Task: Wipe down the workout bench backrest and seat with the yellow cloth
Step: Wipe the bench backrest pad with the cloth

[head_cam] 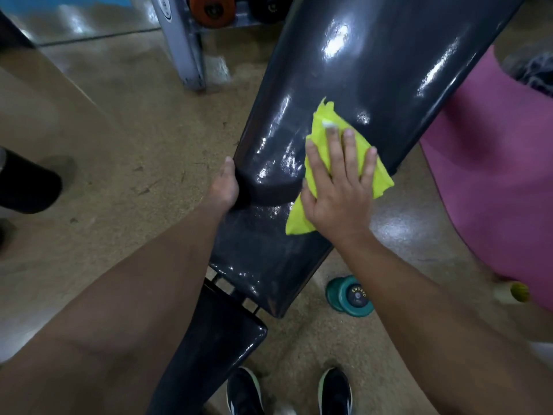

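Right hand [338, 193] lies flat, fingers spread, half hiding the yellow cloth [335, 163] beneath; left hand [224, 187] grips the glossy backrest [374, 70] edge beside it.

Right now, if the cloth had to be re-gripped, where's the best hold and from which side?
Take the cloth by the corner that sticks out past the right hand, coming in from the right edge of the backrest. The rest lies flat under the palm on the pad; that loose corner overhangs the edge, so fingers can likely pinch it.

A crumpled yellow cloth [326, 163] lies flat on the glossy, dark backrest [359, 70], above the seat [209, 339].
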Available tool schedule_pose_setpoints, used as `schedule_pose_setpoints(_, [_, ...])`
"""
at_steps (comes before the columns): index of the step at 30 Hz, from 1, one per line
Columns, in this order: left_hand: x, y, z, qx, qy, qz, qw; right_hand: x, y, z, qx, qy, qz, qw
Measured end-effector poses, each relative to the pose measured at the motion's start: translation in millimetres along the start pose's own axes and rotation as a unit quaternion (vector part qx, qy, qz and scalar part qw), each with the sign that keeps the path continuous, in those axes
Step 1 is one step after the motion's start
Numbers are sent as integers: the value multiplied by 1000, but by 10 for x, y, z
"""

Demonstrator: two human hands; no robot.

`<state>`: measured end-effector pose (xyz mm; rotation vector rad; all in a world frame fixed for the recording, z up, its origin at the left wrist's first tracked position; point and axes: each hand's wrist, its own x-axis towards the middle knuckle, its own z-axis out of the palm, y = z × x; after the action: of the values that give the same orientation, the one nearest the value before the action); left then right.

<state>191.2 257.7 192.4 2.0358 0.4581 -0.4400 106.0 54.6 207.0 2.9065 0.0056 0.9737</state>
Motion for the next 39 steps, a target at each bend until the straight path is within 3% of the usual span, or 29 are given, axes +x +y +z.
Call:
schedule_pose_setpoints(3, [2, 5, 25, -4, 11, -8, 1000, 75, -253, -3, 13, -10, 49, 999])
schedule_pose_setpoints(6, [-17, 36, 30, 2, 19, -9, 1000, -135, -341, 37, 17, -73, -57, 996])
schedule_pose_setpoints(8, [-29, 43, 34, -3, 26, -13, 1000, -199, -203, 46, 13, -62, -99, 993])
schedule_pose_setpoints(15, [-63, 36, 64, -7, 38, -7, 999, 144, -120, 11, 14, -2, -11, 1000])
schedule_pose_setpoints(21, [-131, 113, 87, -24, 52, 2, 998, 2, 47, -6, 35, -39, -128, 990])
schedule_pose_setpoints(26, [-181, 103, 113, -18, 64, 10, 998, 186, -1, -37, 15, -5, -36, 999])
schedule_pose_setpoints(30, [-142, 85, 129, -24, 67, 14, 997, 22, -211, -18, 27, -78, -101, 991])
schedule_pose_setpoints(32, [-147, 114, 135, -23, 64, 11, 998, -72, -106, 2, 35, -71, -135, 988])
schedule_pose_setpoints(39, [-159, 134, 113, -16, 58, -14, 998, 96, -10, -10, 21, -13, -38, 999])
